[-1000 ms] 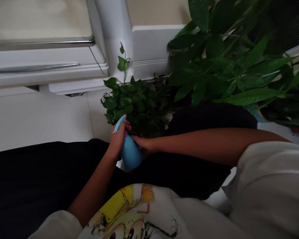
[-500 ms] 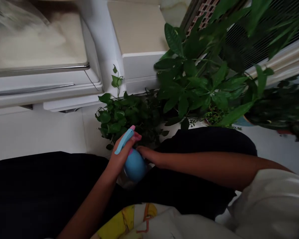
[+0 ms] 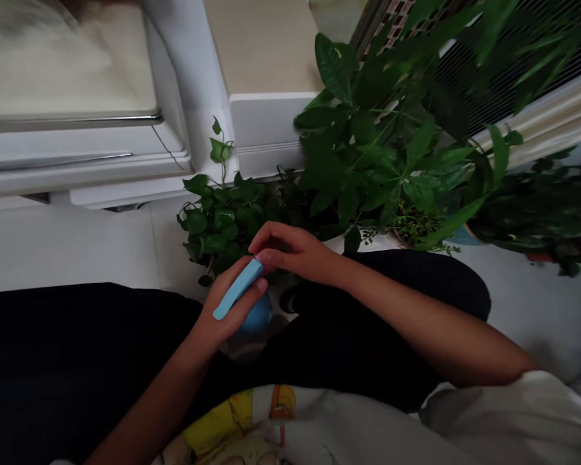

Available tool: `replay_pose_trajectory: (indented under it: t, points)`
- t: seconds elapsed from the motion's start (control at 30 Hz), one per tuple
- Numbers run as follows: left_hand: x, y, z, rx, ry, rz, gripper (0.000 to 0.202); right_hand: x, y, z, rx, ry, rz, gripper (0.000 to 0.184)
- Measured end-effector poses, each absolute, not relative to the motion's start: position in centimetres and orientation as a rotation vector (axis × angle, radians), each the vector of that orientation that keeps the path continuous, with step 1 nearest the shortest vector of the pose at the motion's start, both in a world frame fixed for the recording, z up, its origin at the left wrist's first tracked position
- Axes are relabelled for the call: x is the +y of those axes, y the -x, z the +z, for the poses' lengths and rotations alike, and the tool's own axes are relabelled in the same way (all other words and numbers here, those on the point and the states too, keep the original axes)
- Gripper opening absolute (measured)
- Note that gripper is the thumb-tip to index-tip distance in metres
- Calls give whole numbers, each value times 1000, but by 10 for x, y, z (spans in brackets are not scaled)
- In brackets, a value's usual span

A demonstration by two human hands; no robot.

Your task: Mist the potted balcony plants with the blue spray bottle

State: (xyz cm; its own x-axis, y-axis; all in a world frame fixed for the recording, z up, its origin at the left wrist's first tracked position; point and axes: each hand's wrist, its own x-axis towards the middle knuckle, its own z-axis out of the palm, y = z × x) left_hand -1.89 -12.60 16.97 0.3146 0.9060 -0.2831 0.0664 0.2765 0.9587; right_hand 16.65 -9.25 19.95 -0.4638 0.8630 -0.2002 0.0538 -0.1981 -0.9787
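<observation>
A spray bottle (image 3: 256,315) with a light blue top and a round blue body is held between my legs. My left hand (image 3: 221,307) is closed round its neck, with the blue sprayer head (image 3: 239,289) lying along the top of the hand. My right hand (image 3: 303,254) has its thumb and forefinger pinched at the pink nozzle (image 3: 260,258) on the front end; the fingers partly cover it. Just beyond both hands grow the leaves of a trailing green plant (image 3: 217,226).
A larger leafy plant (image 3: 358,148) spreads at the right, with a potted plant (image 3: 537,206) farther right. White furniture (image 3: 174,142) and a beige-topped box (image 3: 266,51) stand along the back. Pale floor tiles (image 3: 97,245) show at left.
My right hand has moved up from beside the bottle's body to the pink nozzle, where its fingers now pinch. My left hand keeps its grip, and the bottle sits slightly lower left in view.
</observation>
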Motion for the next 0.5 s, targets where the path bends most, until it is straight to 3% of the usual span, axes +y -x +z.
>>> replay_pose_trajectory:
  t: [0.13,0.5]
  points:
    - [-128,20,170,1166,-1024,774,30,-86,-163,197,-1558,1037,1701,35]
    - [-125,28,174,1116,-1008,801,30,-82,-146,178,-1902,1073,1206,56]
